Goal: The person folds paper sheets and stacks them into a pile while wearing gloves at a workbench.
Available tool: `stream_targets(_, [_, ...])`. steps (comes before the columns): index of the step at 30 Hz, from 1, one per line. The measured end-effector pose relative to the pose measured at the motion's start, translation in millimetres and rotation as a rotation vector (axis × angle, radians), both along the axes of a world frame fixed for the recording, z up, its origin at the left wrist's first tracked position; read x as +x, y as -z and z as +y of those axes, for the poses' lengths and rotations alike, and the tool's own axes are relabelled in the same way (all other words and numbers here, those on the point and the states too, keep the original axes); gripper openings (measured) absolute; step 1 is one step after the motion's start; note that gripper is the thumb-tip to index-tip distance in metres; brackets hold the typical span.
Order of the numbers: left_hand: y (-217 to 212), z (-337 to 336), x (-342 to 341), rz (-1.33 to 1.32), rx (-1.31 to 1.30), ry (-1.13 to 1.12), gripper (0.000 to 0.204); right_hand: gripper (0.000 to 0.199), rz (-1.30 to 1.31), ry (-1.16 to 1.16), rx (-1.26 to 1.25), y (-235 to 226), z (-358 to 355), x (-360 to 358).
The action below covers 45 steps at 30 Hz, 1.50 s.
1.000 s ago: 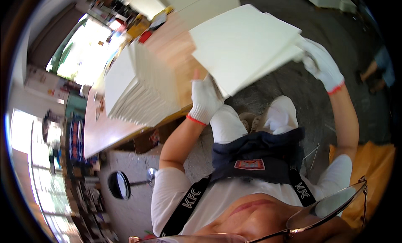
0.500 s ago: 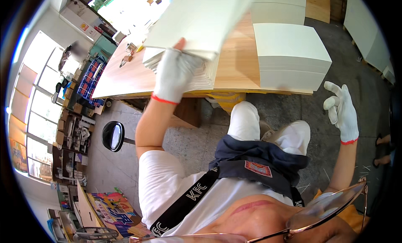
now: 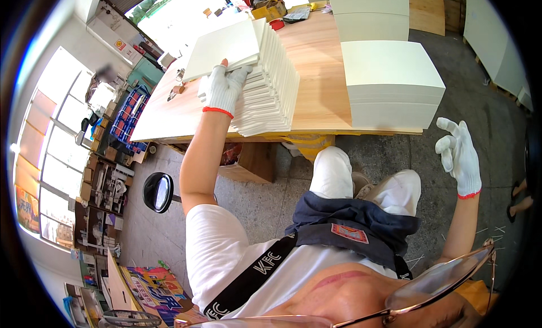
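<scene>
My left hand point(image 3: 220, 92), in a white knit glove with a red cuff, grips the near edge of a white board point(image 3: 226, 46) on top of an uneven stack. The bare thumb tip lies on the board's upper face; the fingers curl at its edge and are partly hidden. Many thin layers show in the stack point(image 3: 276, 85), which leans toward the table's near edge. Off the table's right side, my right hand point(image 3: 460, 161), gloved alike, hangs in the air with its fingers loosely bent and apart, holding nothing.
A neater block of white boards point(image 3: 392, 65) stands on the right of the wooden table point(image 3: 319, 62), with another stack point(image 3: 370, 14) behind it. A yellow box point(image 3: 270, 9) and small items lie at the far edge. A round black stool point(image 3: 158, 192) stands at left.
The large white board held up by my left hand has come down onto the left stack, uncovering the stack's side and the far table. My right hand has barely moved.
</scene>
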<state>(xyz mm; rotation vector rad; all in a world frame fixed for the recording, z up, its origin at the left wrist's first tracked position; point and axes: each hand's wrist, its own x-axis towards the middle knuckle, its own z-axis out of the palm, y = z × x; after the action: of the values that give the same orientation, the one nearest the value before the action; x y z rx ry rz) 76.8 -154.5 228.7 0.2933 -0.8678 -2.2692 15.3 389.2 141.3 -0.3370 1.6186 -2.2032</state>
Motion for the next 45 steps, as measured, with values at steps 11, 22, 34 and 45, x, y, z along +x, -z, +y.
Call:
stream_targets(11, [-9,17,6,-0.035,0.088,-0.018,0.029,0.059,-0.025,-0.005,-0.038,24,9,-11])
stream_targets(22, [27,138,73,0.194,0.000,0.209,0.044,0.056,-0.138,0.146,0.087,24,19,-16])
stream_targets(34, [25,282,-167,0.071,-2.186,0.201,0.025,0.070,0.570,0.526,1.253,-21,-25,-107])
stream_targets(45, [48,285,-201,-0.011,-1.965,0.526,0.023,0.049,1.131,0.543,1.132,-30,-39,-147])
